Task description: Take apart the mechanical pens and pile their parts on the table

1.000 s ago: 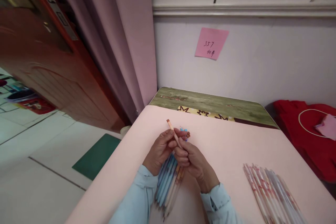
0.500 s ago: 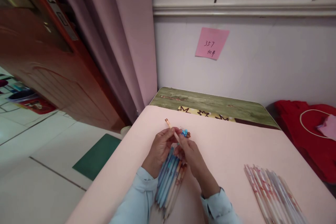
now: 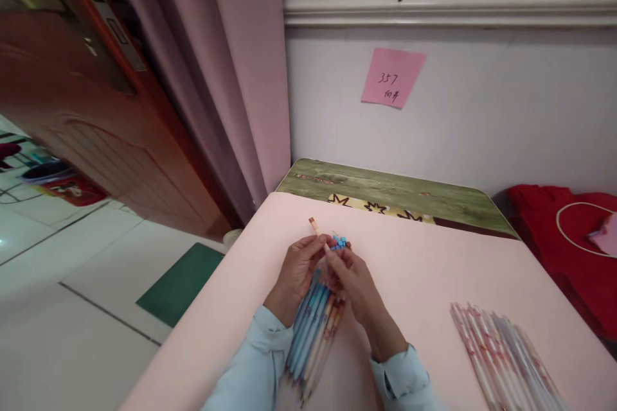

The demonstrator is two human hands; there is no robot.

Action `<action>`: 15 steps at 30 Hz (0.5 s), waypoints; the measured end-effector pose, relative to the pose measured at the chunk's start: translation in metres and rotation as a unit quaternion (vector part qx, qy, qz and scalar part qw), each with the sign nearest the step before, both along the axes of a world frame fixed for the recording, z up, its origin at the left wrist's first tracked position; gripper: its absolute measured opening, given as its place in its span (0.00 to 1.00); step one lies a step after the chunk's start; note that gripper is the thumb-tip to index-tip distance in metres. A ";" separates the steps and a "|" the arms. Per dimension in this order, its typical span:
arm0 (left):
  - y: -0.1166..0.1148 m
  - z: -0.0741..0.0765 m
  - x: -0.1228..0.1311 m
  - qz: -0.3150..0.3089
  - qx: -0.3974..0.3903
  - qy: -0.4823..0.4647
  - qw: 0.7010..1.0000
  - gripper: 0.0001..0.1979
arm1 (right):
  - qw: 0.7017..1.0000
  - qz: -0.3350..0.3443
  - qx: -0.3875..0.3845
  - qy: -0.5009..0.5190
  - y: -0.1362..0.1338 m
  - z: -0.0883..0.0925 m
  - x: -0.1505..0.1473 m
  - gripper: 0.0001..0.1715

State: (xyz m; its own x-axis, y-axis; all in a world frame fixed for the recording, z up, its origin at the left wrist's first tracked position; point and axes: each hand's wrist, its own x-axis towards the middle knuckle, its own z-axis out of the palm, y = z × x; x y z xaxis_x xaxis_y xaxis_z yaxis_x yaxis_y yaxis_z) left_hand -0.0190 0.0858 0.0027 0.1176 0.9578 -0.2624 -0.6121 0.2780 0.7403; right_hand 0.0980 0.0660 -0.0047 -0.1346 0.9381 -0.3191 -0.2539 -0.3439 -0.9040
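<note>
Holding pen (image 3: 315, 228) w/ LH (image 3: 299, 264) + RH (image 3: 355, 277)

This looks like a room in a home. There is a red-brown door (image 3: 110, 141), a long pink curtain (image 3: 231, 45), a shiny tile floor (image 3: 72, 347) and a table (image 3: 409, 282) by the wall (image 3: 482, 103).

Soft, even light; floor (image 3: 101, 334) glare far left; edges stretched, blurry.

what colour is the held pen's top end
The top end is brown, shown best in the head view.
</note>
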 end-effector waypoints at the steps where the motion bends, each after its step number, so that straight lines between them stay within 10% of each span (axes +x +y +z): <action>1: -0.001 0.000 0.000 -0.020 0.003 -0.002 1.000 0.14 | 1.000 0.015 -0.021 0.001 0.000 -0.001 0.001 0.31; 10: 0.002 -0.001 0.001 0.032 -0.010 0.008 0.999 0.13 | 1.000 -0.015 0.000 0.024 0.001 0.002 0.001 0.30; 15: -0.002 0.000 0.001 -0.037 -0.017 0.002 0.999 0.15 | 0.998 0.037 -0.050 0.006 0.001 -0.001 0.000 0.34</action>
State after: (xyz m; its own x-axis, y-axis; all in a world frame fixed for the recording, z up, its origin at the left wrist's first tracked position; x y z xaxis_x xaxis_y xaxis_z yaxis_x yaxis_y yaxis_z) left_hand -0.0177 0.0841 0.0024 0.1876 0.9370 -0.2946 -0.5857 0.3475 0.7323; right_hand 0.0978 0.0668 -0.0061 -0.2076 0.8885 -0.4093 -0.2346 -0.4515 -0.8609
